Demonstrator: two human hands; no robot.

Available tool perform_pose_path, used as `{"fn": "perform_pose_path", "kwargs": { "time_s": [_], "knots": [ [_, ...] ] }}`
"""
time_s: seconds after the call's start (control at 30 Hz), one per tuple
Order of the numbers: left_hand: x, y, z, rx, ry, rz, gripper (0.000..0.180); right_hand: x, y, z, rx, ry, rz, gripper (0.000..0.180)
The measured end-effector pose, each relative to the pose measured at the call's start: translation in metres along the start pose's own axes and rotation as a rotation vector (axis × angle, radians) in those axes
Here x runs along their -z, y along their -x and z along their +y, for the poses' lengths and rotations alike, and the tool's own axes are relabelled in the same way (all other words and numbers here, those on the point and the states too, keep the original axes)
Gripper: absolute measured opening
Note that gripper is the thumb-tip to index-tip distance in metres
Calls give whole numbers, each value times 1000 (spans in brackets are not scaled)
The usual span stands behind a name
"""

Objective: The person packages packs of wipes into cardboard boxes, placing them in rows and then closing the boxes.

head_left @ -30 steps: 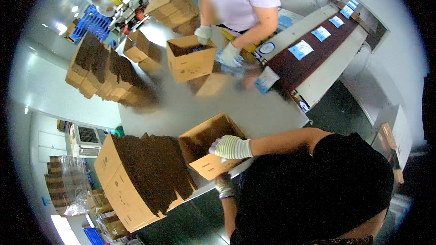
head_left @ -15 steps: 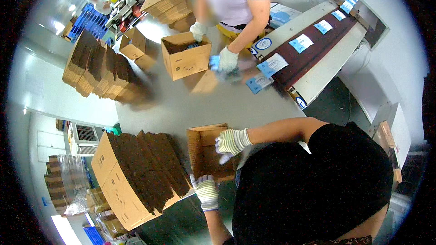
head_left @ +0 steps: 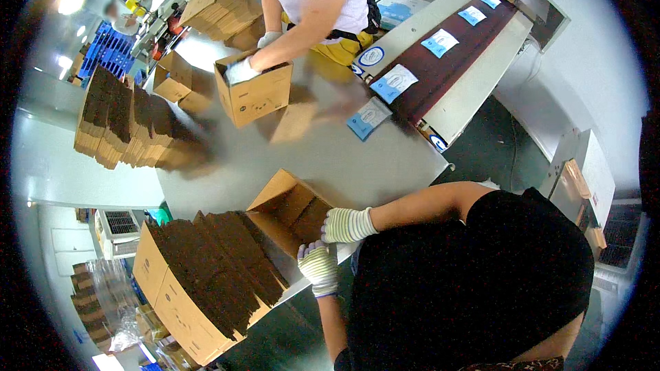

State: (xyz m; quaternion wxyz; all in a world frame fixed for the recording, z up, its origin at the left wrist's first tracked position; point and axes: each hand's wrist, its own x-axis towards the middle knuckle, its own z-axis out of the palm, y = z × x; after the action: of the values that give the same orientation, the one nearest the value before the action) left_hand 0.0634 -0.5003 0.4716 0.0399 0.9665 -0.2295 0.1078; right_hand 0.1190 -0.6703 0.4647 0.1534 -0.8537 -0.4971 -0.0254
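An open brown cardboard box [head_left: 285,199] sits at the table's near edge, turned at an angle, with its hollow inside facing me. My left hand [head_left: 318,266], in a striped knit glove, is closed on the box's near edge. Right beside it, my right hand [head_left: 347,225], gloved alike, has its curled fingers on the same side of the box. Both sets of fingertips are partly hidden. Close to the box's left side stands a thick stack of flattened cartons [head_left: 213,261].
Across the grey table [head_left: 227,172], a co-worker's gloved hands reach into another box [head_left: 258,96]. A conveyor [head_left: 467,55] at the right carries blue-and-white pouches [head_left: 395,84]; one more pouch [head_left: 369,118] lies at its end. More flattened cartons [head_left: 127,124] stand at the far left.
The near box has turned and shifted. My right hand has come out from its inside to the near edge, and my left has closed there. The co-worker's pouch-holding hand has moved into the other box.
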Motion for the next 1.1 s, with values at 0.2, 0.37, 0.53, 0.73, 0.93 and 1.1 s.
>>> {"fn": "perform_pose_path", "kwargs": {
  "time_s": [0.2,0.37,0.53,0.73,0.93,1.1],
  "knots": [
    [7,-3,6,24,-34,59,20,-11,-4,2,27,51,58,12],
    [4,0,6,98,-38,3,21,-9,-7,3,59,60,68,13],
    [3,1,2,85,-47,17,20,2,-9,0,50,62,11,14],
    [4,-5,4,120,-3,5,20,1,-12,5,47,41,-38,15],
    [1,-11,-1,69,-7,62,22,5,-11,8,47,37,12,12],
    [-1,-2,-1,94,26,40,23,-6,-14,6,82,19,-5,12]
  ]
}}
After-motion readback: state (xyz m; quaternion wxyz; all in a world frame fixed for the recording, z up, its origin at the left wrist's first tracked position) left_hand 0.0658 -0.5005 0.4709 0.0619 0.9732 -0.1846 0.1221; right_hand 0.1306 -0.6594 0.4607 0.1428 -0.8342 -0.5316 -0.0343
